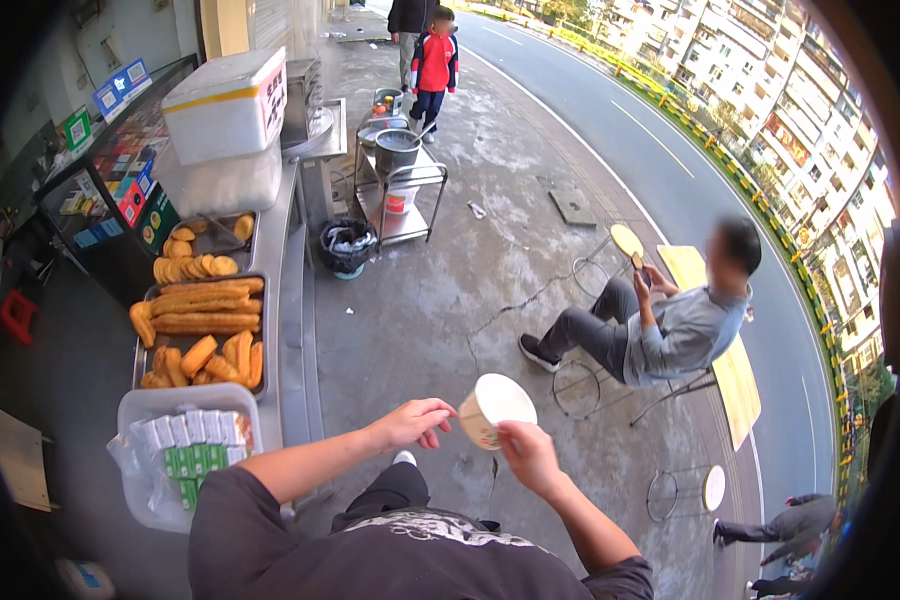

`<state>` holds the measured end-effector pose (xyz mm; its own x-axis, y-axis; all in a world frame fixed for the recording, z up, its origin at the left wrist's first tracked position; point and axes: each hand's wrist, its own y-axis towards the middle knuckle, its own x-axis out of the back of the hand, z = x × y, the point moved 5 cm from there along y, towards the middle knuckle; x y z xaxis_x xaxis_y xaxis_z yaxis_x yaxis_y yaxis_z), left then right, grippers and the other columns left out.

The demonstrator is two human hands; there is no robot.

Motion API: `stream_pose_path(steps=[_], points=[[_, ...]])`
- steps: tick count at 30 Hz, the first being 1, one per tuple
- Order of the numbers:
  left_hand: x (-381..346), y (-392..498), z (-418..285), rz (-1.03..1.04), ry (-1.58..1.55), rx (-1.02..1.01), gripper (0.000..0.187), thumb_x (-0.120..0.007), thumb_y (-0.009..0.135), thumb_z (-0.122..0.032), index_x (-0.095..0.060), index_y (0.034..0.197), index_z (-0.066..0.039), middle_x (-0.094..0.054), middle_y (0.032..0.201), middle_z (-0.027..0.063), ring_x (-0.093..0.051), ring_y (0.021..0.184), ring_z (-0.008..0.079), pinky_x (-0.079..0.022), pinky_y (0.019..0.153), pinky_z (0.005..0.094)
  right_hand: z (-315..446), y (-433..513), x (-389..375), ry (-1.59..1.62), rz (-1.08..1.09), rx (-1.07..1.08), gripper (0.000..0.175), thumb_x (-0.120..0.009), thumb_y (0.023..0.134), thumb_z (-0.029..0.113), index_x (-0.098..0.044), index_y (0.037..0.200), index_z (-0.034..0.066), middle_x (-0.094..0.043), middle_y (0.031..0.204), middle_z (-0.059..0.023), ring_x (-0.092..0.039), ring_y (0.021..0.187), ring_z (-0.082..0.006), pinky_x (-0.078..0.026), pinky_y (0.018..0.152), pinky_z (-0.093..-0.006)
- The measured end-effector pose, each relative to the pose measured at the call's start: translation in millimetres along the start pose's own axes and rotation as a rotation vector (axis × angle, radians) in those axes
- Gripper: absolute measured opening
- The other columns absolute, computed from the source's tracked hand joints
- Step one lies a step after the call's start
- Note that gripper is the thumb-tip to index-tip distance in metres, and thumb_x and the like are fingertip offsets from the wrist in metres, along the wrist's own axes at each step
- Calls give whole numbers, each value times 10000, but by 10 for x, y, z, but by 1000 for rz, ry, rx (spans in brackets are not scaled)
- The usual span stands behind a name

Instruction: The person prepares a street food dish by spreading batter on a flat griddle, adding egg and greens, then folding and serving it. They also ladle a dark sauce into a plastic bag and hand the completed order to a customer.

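My right hand [529,459] holds an empty-looking white paper bowl [474,421] by its rim, with the thumb at the edge. The bowl is tilted so its pale inside shows, and a printed pattern marks its outer side. My left hand [418,422] hovers at the bowl's left side, fingers loosely extended and holding nothing; whether a fingertip touches the bowl is hard to tell. To the left, a metal tray [264,346] on the counter carries fried dough sticks [206,307] and shorter fried pieces [214,364].
A clear plastic bin [139,480] holds small packed cartons. Foam boxes [217,112] stand on the steel counter [289,225]. Ahead are a bin [347,244] and a trolley [401,217] with a pot [396,154]. A seated person [667,330] and stools are right; a child [433,67] stands ahead.
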<state>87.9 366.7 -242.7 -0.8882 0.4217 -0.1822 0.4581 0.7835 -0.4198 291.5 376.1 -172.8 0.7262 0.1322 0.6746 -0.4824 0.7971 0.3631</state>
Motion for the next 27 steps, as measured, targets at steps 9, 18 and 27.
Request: stream_pose_path(steps=[9, 18, 27], points=[[1505, 2357, -828, -409, -251, -233, 537, -543, 903, -383, -336, 1284, -67, -495, 1106, 107, -572, 921, 167, -532, 706, 311, -1583, 2488, -625, -229, 280, 439, 154, -580, 728, 75, -532, 875, 69, -567, 692, -40, -586, 689, -209, -441, 661, -342], [3501, 4405, -1705, -670, -202, -284, 405, -610, 872, -181, -424, 1206, -48, -543, 1008, 77, -598, 783, 137, -540, 581, 269, -3575, 5344, -95, 421, 138, 85, 487, -630, 821, 95, -483, 1283, 54, -472, 1319, -146, -484, 1181, -251, -422, 909, -323], [5884, 4939, -2480, -1196, -468, -344, 348, -513, 910, -252, -447, 1192, -60, -579, 1029, 63, -632, 819, 154, -544, 501, 255, -6605, 10464, 912, 603, -386, -186, 720, -410, 926, 507, -78, 1478, 186, -31, 1545, -12, -60, 1411, -215, -117, 1074, -479]])
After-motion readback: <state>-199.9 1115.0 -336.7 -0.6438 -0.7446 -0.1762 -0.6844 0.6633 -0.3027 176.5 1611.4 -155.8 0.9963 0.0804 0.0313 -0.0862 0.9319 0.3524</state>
